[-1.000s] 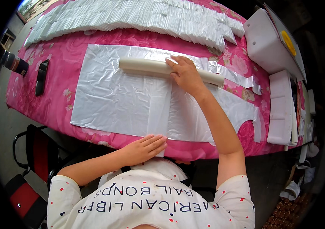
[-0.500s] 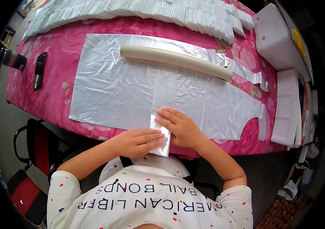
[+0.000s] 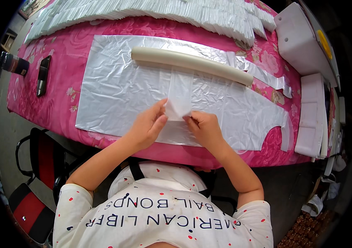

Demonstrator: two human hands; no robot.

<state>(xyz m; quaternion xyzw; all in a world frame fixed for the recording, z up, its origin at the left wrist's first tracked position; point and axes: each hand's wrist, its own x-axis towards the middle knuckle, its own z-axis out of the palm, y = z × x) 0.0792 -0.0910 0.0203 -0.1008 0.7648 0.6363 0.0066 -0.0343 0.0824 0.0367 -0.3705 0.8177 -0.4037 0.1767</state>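
A thin, shiny, translucent plastic apron (image 3: 114, 91) lies flat across the table, possibly with more layers beneath it. Over its middle, a narrow folded strip of the plastic (image 3: 179, 93) runs toward me, its near end slightly lifted. My left hand (image 3: 146, 126) has its curled fingertips at the left edge of that near end, with the thumb a little apart below. At the right corner, my right hand (image 3: 205, 127) pinches the strip between thumb and bent fingers. A long beige tube (image 3: 192, 66) rests across the plastic beyond both hands, over the strip's far end.
Dense rows of folded white packets (image 3: 151, 10) line the table's far side. A phone (image 3: 43, 76) and a dark jar (image 3: 15, 64) are at left. White foam boxes (image 3: 298, 35) stand at right. Red-and-black chairs (image 3: 45, 161) sit below the pink floral tablecloth (image 3: 60, 111).
Both hands have moved away from my body, up the plastic. The flat folded end they were pressing near the table's front edge is now farther in, lifted at their fingertips.
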